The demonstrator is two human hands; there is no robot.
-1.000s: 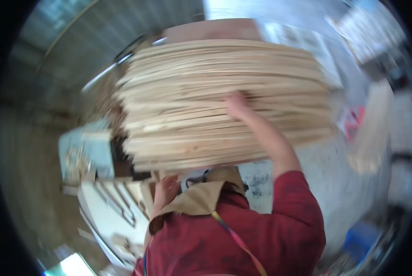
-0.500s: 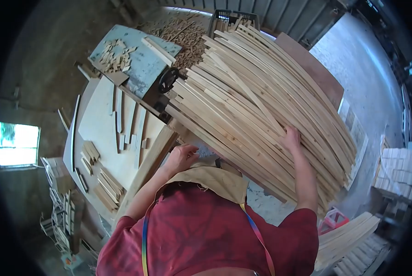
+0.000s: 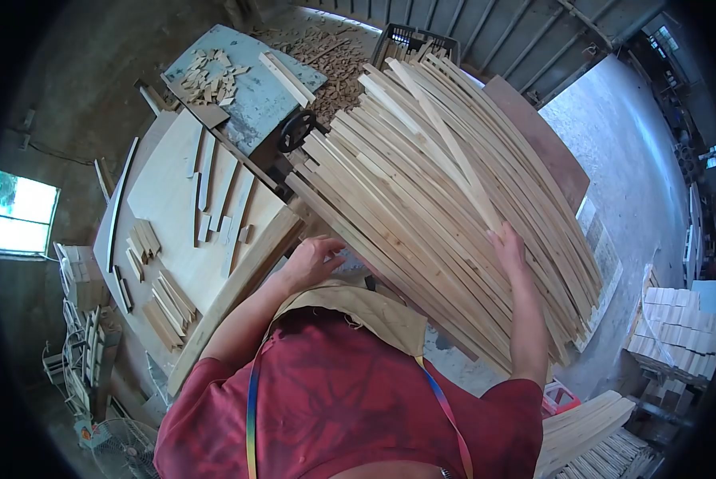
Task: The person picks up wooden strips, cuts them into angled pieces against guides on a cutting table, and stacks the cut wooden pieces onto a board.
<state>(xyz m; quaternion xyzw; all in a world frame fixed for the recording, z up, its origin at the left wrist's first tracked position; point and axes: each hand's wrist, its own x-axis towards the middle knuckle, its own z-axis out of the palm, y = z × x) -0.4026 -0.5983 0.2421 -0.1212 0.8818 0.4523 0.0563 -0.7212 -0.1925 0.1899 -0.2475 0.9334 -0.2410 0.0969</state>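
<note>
My right hand (image 3: 509,246) is closed around the near end of a long wooden strip (image 3: 446,142). This strip lies at a slant across a large pile of similar pale strips (image 3: 406,203), its far end near the back of the pile. In front of my apron (image 3: 350,307), my left hand (image 3: 314,262) hovers between the pile and the thick wooden beam (image 3: 242,295) edging the left worktable. Its fingers are loosely bent and apart, with nothing seen in them.
On the left worktable (image 3: 166,180) lie several cut strips and short blocks (image 3: 144,239). Behind it, a blue-green machine table (image 3: 266,120) bears small offcuts (image 3: 210,76), beside a black handwheel (image 3: 296,130). Wood scraps (image 3: 334,68) cover the floor beyond. White stacked pieces (image 3: 681,323) stand at right.
My right hand has shifted the slanted strip toward the far side, and its far end now reaches further back over the pile. My left hand has risen slightly, its fingers a little more spread.
</note>
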